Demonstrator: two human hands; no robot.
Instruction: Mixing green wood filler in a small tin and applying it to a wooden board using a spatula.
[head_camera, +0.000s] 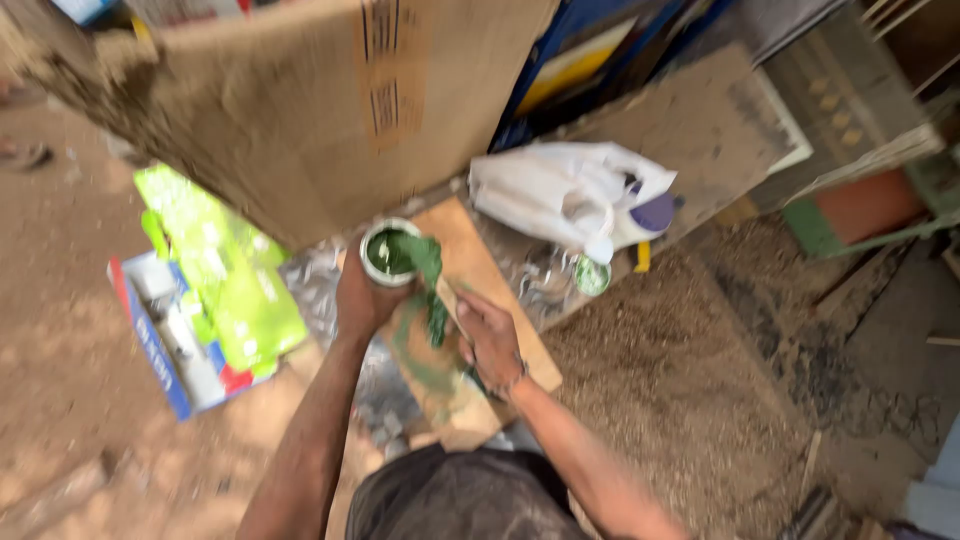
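My left hand (362, 298) grips a small round tin (388, 254) filled with green paint, held over a wooden board (478, 270). My right hand (490, 335) holds a green-soaked cloth (432, 285) that hangs from the tin's rim down toward the board. The board under the hands carries a green smear (420, 360). The view is blurred.
A large cardboard sheet (300, 100) leans at the back. A bright green bag (225, 265) lies on a blue and white box (165, 345) at left. A white plastic bag (570, 195) sits behind the board. Sawdust-covered ground (680, 370) spreads to the right.
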